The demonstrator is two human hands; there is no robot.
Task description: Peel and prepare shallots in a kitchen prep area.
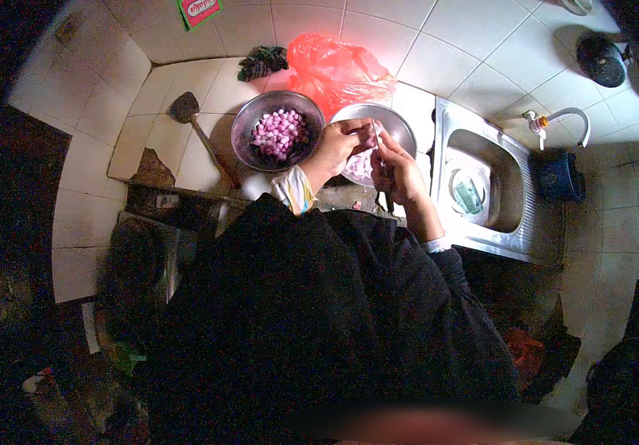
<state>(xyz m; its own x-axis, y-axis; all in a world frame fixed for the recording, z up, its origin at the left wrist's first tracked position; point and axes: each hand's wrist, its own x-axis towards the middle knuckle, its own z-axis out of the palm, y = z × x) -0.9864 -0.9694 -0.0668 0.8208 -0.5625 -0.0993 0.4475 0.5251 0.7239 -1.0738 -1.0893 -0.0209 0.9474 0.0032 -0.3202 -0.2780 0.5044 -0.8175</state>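
Observation:
Above a metal bowl (406, 125), my left hand (333, 146) pinches a small purple shallot (365, 146), mostly covered by the fingers. My right hand (403, 169) grips a knife (375, 133), its narrow blade pointing up against the shallot and its dark handle showing below the palm. Pale pink cut shallot pieces (358, 167) lie in this bowl, partly hidden by my hands. Just left of my left hand stands a second metal bowl (240, 133), holding many whole peeled shallots (280, 133).
A red plastic bag (336, 69) and a dark crumpled cloth (264, 63) lie behind the bowls. To the left rests a long-handled spatula (185, 107). At right, a steel sink (506, 200) with a green-tinted glass (467, 196) sits near a faucet (570, 114).

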